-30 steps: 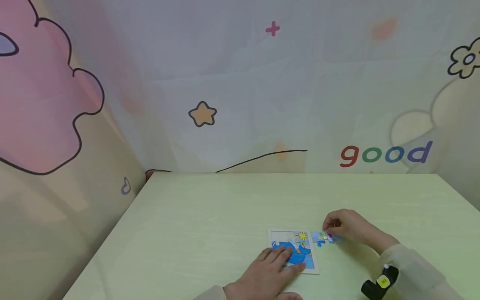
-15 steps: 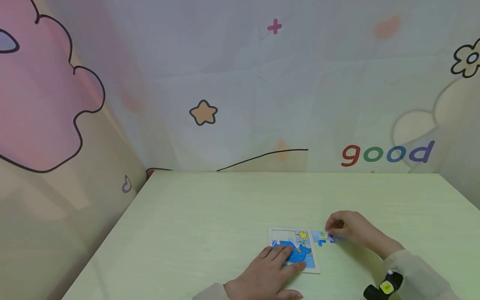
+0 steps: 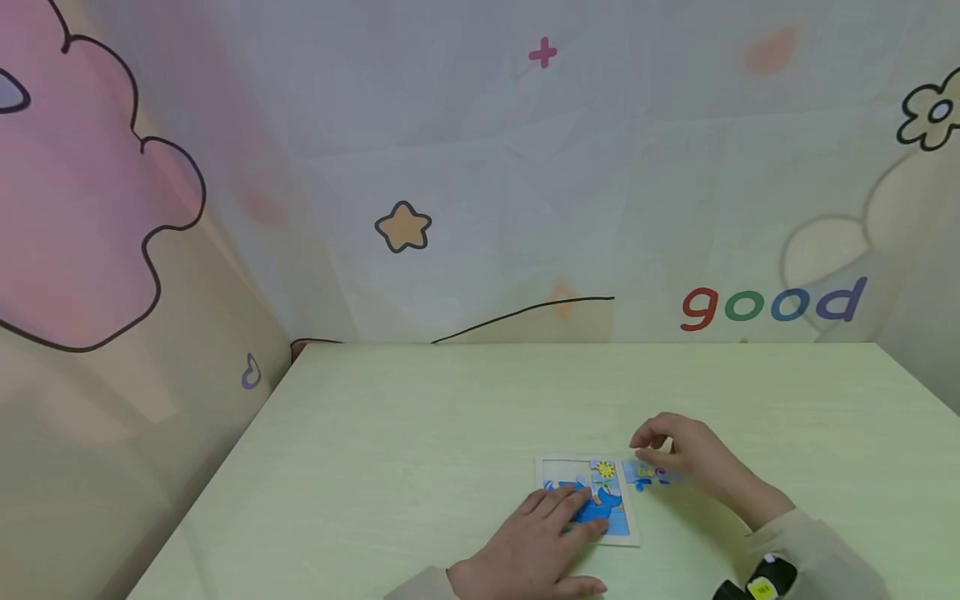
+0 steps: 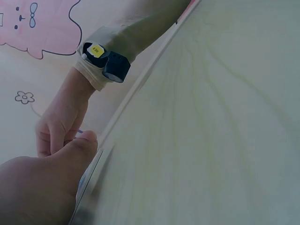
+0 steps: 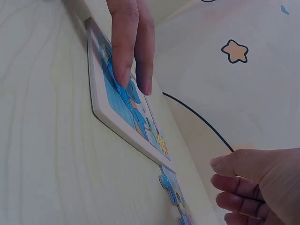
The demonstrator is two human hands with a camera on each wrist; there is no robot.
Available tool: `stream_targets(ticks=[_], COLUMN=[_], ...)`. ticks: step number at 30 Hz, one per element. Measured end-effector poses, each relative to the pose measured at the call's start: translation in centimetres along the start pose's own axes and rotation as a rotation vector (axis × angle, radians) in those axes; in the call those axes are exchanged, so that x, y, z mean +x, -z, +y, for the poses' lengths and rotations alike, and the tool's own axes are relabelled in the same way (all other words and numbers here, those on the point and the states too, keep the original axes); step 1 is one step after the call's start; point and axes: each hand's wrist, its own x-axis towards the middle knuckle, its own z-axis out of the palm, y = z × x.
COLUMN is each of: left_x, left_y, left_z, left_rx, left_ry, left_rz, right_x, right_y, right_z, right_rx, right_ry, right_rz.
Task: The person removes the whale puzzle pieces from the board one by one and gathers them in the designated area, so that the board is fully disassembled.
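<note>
A white-framed jigsaw puzzle (image 3: 617, 525) with a blue whale and a yellow sun lies on the table. Its upper left part shows a pale backing. My left hand (image 3: 528, 533) rests on the puzzle with its fingers stretched out, covering the lower left of the picture. Just right of the frame lie several loose puzzle pieces (image 3: 641, 473), blue with coloured figures. Above these hovers my right hand (image 3: 686, 450), fingers loosely bent. In the right wrist view a gap shows between its thumb (image 5: 229, 164) and fingers, with nothing in it.
The pale table (image 3: 420, 417) reaches back to a printed cloth backdrop (image 3: 480, 167) with a star and the word "good". A black wrist camera (image 3: 772, 575) with a yellow label sits on the right sleeve.
My right hand has shifted left over the loose pieces, and its thumb and fingers have spread apart. The left hand stays on the puzzle.
</note>
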Motion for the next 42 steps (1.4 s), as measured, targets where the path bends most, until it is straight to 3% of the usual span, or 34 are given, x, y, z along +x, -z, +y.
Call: stream_targets(ticks=[13,24,36,42], left_x=[0.1,0.0,-0.1,-0.2], left_y=[-0.3,-0.5,-0.4,-0.5], left_z=[0.0,0.0,0.1,0.0], left_rx=[0.01,0.024,0.043,0.055], left_ry=[-0.008,-0.007,-0.011,-0.016], left_rz=[-0.004,-0.008,-0.004,0.009], right_x=[0.7,1.3,1.6,1.5], right_y=[-1.7,-3.6,-4.6,-4.7], right_z=[-1.4,-1.7,-2.5,-2.7], right_rx=[0.058,-0.016,-0.127,-0.139], right_ry=[0.048,0.133,0.083,0.095], right_rz=[-0.025,-0.009,-0.007,0.014])
